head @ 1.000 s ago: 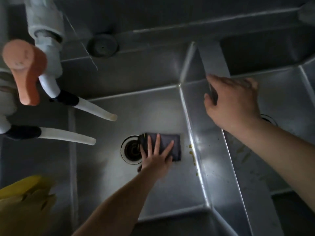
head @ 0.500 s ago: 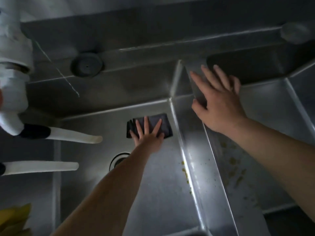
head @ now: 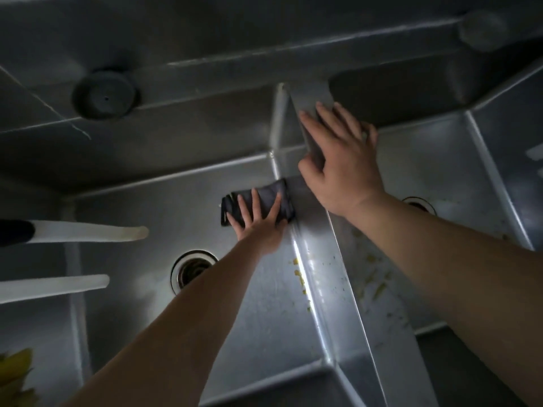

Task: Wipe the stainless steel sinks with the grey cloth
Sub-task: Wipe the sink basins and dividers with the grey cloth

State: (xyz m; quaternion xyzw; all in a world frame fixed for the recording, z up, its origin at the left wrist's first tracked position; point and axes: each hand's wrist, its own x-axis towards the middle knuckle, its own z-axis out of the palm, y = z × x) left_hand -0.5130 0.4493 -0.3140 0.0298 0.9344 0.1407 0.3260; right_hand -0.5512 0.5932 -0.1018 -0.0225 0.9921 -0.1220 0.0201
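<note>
My left hand [head: 258,221] lies flat with spread fingers on the folded grey cloth [head: 270,195]. It presses the cloth onto the floor of the left stainless steel sink [head: 164,207], at the far right corner against the divider wall. My right hand [head: 340,160] rests palm down on top of the divider [head: 338,277] between the two sinks, its thumb hooked over the left edge. The right sink [head: 440,171] lies beyond it, with yellowish food specks on its wall and floor.
The left sink's round drain [head: 192,270] sits near my left forearm. Two white tap spouts [head: 88,232] reach in from the left. Yellow scraps [head: 299,274] cling along the divider's base. A round plug [head: 104,96] sits on the back ledge. Something yellow [head: 14,377] is at bottom left.
My left hand has slid the cloth from beside the drain to the sink's far edge, then right into the corner by the divider. My right hand has shifted farther along the divider top.
</note>
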